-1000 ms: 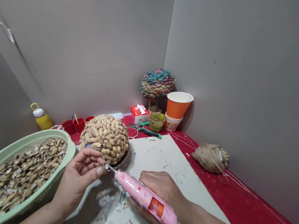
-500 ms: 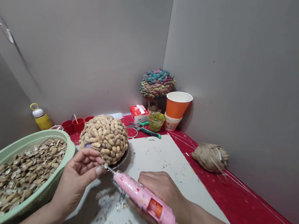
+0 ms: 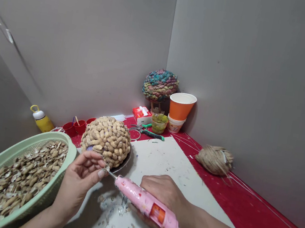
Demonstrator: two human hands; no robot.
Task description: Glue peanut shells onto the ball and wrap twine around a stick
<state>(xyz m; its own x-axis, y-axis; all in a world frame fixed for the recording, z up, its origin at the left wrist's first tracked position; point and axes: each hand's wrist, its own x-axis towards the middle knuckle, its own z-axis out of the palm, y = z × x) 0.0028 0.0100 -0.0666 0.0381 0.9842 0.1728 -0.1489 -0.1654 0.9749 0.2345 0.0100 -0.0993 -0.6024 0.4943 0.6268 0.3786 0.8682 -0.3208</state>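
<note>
My right hand (image 3: pixel 163 192) is wrapped round a pink glue gun (image 3: pixel 139 198), its metal nozzle pointing left. At the nozzle's tip, my left hand (image 3: pixel 85 171) pinches a small peanut shell (image 3: pixel 107 167) between thumb and finger; the tip seems to touch it. Just behind the left hand stands a dome (image 3: pixel 108 138) covered in peanut shells, resting on a dark round plate (image 3: pixel 125 163). A purplish patch shows low on its left side. Left of my hand, a green basket (image 3: pixel 69 155) holds many loose shell halves (image 3: pixel 26 179).
A grey board (image 3: pixel 156 161) with glue bits lies on a red cloth (image 3: pixel 242 205). Behind are pliers (image 3: pixel 152 134), a tissue pack (image 3: pixel 141 116), an orange cup (image 3: pixel 181 107), a coloured shell dome (image 3: pixel 160 85), red cups (image 3: pixel 80 127) and a yellow bottle (image 3: pixel 43 123). Twine (image 3: pixel 214 159) sits right.
Almost nothing differs. The glue gun has shifted very slightly, its nozzle still at the shell in my left fingers.
</note>
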